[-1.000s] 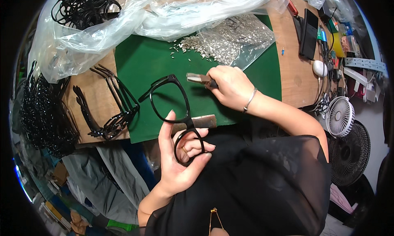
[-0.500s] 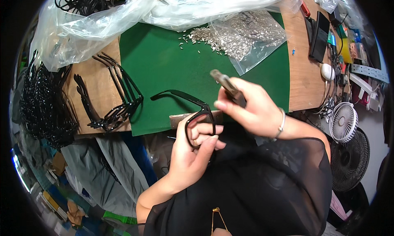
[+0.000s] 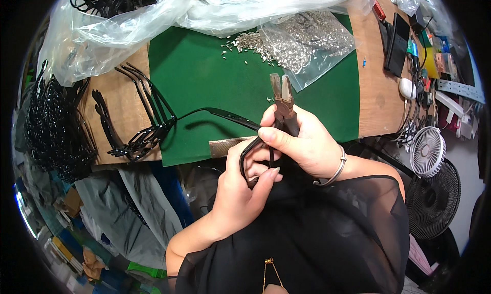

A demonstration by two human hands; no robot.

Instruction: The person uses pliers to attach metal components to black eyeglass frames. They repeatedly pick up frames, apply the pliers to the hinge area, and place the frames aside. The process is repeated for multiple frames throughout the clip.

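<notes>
wooden table [image 3: 376, 107] | white fan [image 3: 427, 152] near black fan [image 3: 433, 204], right | bright light strip [image 3: 26, 216], far left

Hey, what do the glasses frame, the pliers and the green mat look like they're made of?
Glasses frame: probably plastic, glossy black, judging by its smooth highlights.
Pliers: likely metal, with a brownish-gray sheen; the pale jaw could be another material.
Green mat: perhaps rubber or vinyl, matte, since it shows little glare; cloth isn't ruled out.
</notes>
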